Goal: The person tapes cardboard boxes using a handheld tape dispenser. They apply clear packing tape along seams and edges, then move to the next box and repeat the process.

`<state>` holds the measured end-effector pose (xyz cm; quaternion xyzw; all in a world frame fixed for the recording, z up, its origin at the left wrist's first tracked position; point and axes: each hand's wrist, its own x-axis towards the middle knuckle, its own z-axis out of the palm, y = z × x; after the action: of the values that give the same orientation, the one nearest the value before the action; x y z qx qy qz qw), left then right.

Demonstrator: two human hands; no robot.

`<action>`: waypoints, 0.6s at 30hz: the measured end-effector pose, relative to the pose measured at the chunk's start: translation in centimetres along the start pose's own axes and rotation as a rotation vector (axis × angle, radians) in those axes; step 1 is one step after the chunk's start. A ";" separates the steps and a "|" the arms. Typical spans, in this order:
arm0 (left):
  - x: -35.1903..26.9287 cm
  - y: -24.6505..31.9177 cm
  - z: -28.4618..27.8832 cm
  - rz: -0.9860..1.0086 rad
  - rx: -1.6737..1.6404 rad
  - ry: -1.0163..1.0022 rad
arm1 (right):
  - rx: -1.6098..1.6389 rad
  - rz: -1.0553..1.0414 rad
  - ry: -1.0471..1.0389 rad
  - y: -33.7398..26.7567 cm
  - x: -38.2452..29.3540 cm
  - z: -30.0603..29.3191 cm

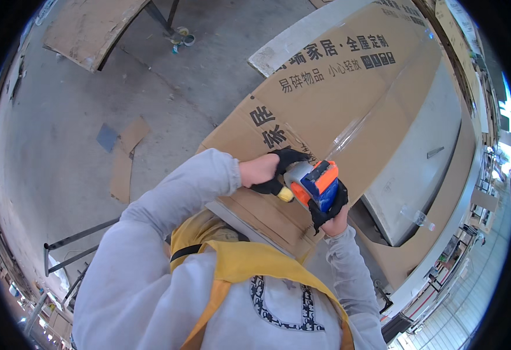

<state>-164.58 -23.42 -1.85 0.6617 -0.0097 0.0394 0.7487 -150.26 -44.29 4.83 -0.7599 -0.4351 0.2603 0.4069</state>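
A blue and orange tape dispenser (319, 181) with a roll of clear tape is held above the cardboard packaging (325, 118). My right hand (332, 208), in a black glove, grips the dispenser's blue body. My left hand (281, 173), also black-gloved with a yellow fingertip, is at the tape roll's left side, fingers spread around it; whether it touches the roll cannot be told. The cardboard bears large printed writing, and a strip of shiny clear tape (351, 131) runs along it. Folded cardboard flaps (264, 214) lie at the end near my body.
Right of the package lies a pale panel (406, 188) with a plastic bottle (417, 218) on its edge area. A brown-topped table (93, 30) stands upper left. Cardboard scraps (126, 162) lie on the concrete floor. A metal frame (80, 234) stands at lower left.
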 end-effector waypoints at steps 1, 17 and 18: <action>1.1 0.1 0.4 0.108 0.079 0.014 | 0.014 0.013 0.008 0.3 0.0 -0.1; 1.0 -2.2 -0.2 -0.049 -0.439 0.114 | 0.292 0.319 0.066 7.6 -3.8 1.4; 0.7 -1.9 -0.1 -0.086 -0.473 0.137 | 0.394 0.385 0.070 7.5 -3.6 1.5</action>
<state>-163.74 -23.48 -3.66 0.4638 0.0601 0.0489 0.8826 -149.79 -49.04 -2.18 -0.7432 -0.2095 0.3859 0.5048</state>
